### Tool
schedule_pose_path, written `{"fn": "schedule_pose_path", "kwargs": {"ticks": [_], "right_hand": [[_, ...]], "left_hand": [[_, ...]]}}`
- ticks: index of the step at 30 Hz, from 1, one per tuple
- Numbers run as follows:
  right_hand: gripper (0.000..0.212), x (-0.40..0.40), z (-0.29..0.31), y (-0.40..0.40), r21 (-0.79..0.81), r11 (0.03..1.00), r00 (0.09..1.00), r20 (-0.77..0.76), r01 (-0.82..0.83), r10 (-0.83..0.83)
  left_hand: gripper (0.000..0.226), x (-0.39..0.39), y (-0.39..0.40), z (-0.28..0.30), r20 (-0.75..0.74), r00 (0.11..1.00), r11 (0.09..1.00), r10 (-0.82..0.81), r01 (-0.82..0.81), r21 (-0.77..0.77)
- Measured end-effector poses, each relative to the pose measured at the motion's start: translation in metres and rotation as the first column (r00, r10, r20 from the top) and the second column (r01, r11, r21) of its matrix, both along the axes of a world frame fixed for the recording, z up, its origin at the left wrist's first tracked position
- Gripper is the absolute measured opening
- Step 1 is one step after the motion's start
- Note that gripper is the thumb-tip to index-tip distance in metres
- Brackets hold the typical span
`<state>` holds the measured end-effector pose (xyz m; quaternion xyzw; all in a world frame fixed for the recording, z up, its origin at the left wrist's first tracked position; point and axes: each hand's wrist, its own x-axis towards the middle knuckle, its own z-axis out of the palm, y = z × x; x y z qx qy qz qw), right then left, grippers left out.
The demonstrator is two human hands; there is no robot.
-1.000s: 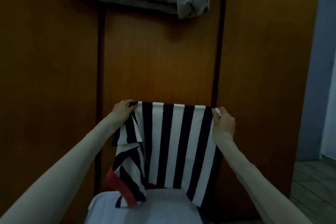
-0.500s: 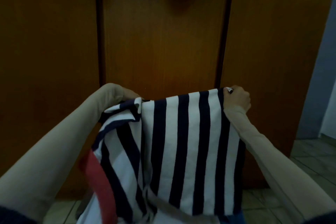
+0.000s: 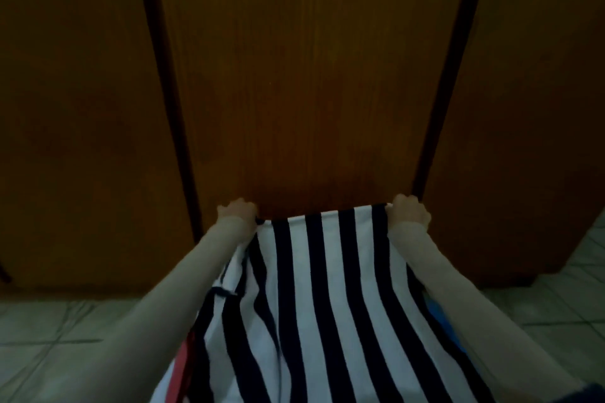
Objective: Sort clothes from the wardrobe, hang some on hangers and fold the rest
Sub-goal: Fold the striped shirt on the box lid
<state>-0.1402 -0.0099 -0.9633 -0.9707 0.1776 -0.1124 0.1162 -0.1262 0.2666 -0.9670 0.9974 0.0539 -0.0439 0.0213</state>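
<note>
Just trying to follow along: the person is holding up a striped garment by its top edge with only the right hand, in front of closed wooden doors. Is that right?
Not quite. Both hands hold it: the left hand grips one top corner of the striped garment and the right hand grips the other, as the head view shows. The rest stands: it hangs by its top edge before the closed wooden doors.

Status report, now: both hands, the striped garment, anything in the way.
Left hand and right hand each grip a top corner of the striped garment. Spread between them, hanging down. Closed wardrobe doors right behind; nothing between.
</note>
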Motion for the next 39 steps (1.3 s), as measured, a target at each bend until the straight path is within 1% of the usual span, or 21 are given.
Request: {"fn": "schedule_pose_path", "kwargs": {"ticks": [2,4,6,7,9,11,14,16,17,18,19,20,23,24,26,29,31,33,36,38,39], "right_hand": [[0.040,0.002,-0.030,0.005,0.036,0.999,1.000,0.004,-0.014,0.014],[0.048,0.000,-0.060,0.011,-0.041,0.996,0.997,0.017,-0.073,0.074],[0.044,-0.002,-0.089,0.021,-0.180,0.960,0.977,-0.030,-0.214,0.212],[0.042,-0.002,-0.106,0.027,-0.163,0.938,0.951,-0.077,-0.307,0.298],[0.050,-0.006,-0.138,0.038,-0.068,0.891,0.876,-0.232,-0.449,0.423],[0.059,-0.009,-0.162,0.043,-0.098,0.869,0.834,-0.350,-0.486,0.427],[0.086,-0.009,-0.172,0.040,-0.106,0.892,0.851,-0.365,-0.440,0.376],[0.068,-0.009,-0.169,0.038,-0.113,0.896,0.850,-0.385,-0.429,0.358],[0.063,-0.010,-0.166,0.038,-0.109,0.899,0.851,-0.389,-0.423,0.353],[0.062,-0.012,-0.163,0.038,-0.102,0.903,0.850,-0.396,-0.417,0.348],[0.061,-0.016,-0.161,0.038,-0.095,0.907,0.847,-0.408,-0.410,0.340],[0.060,-0.020,-0.160,0.038,-0.089,0.910,0.844,-0.420,-0.405,0.334],[0.054,-0.030,-0.151,0.042,-0.098,0.905,0.844,-0.415,-0.414,0.341],[0.051,-0.031,-0.147,0.044,-0.119,0.895,0.844,-0.404,-0.430,0.352],[0.048,-0.036,-0.139,0.056,-0.099,0.879,0.835,-0.376,-0.467,0.402],[0.041,-0.044,-0.128,0.083,0.078,0.831,0.783,-0.297,-0.551,0.547],[0.036,-0.052,-0.120,0.105,0.164,0.770,0.726,-0.259,-0.617,0.637],[0.034,-0.060,-0.112,0.128,0.227,0.733,0.688,-0.252,-0.642,0.681],[0.028,-0.070,-0.104,0.159,0.348,0.664,0.644,-0.189,-0.662,0.741],[0.024,-0.074,-0.104,0.176,0.380,0.629,0.596,-0.217,-0.678,0.773],[0.025,-0.076,-0.105,0.182,0.382,0.623,0.563,-0.269,-0.683,0.782]], "left_hand": [[0.044,-0.011,-0.016,-0.035,0.099,0.994,0.997,-0.054,0.049,0.053],[0.041,-0.028,-0.037,-0.075,0.148,0.982,0.993,-0.114,0.116,-0.004],[0.041,-0.046,-0.057,-0.106,0.083,0.987,0.986,-0.135,0.142,-0.092],[0.046,-0.058,-0.066,-0.122,0.034,0.992,0.982,-0.125,0.129,-0.135],[0.056,-0.071,-0.076,-0.148,-0.029,0.993,0.978,-0.115,0.108,-0.177],[0.058,-0.070,-0.073,-0.161,-0.019,0.991,0.975,-0.134,0.129,-0.179],[0.064,-0.054,-0.054,-0.165,-0.015,0.966,0.953,-0.256,0.250,-0.168],[0.093,-0.047,-0.040,-0.164,-0.007,0.936,0.919,-0.351,0.343,-0.197],[0.111,-0.045,-0.033,-0.163,0.001,0.923,0.901,-0.385,0.376,-0.214],[0.121,-0.044,-0.028,-0.163,0.013,0.915,0.889,-0.404,0.396,-0.229],[0.120,-0.045,-0.024,-0.162,0.029,0.909,0.880,-0.417,0.411,-0.238],[0.110,-0.047,-0.022,-0.160,0.046,0.908,0.874,-0.417,0.415,-0.252],[0.051,-0.060,-0.015,-0.146,0.125,0.906,0.856,-0.405,0.423,-0.296],[0.040,-0.064,-0.012,-0.141,0.186,0.897,0.849,-0.400,0.439,-0.293],[0.034,-0.075,0.000,-0.127,0.302,0.895,0.883,-0.330,0.405,-0.236],[0.030,-0.087,0.026,-0.109,0.391,0.920,0.964,-0.034,0.134,-0.231],[0.031,-0.094,0.047,-0.102,0.326,0.932,0.963,0.157,-0.070,-0.262],[0.037,-0.100,0.069,-0.104,0.200,0.946,0.949,0.255,-0.204,-0.241],[0.053,-0.108,0.093,-0.113,-0.022,0.978,0.938,0.209,-0.207,-0.279],[0.060,-0.112,0.099,-0.119,-0.082,0.988,0.958,0.131,-0.147,-0.247],[0.057,-0.114,0.099,-0.120,-0.070,0.992,0.968,0.104,-0.117,-0.224]]}}
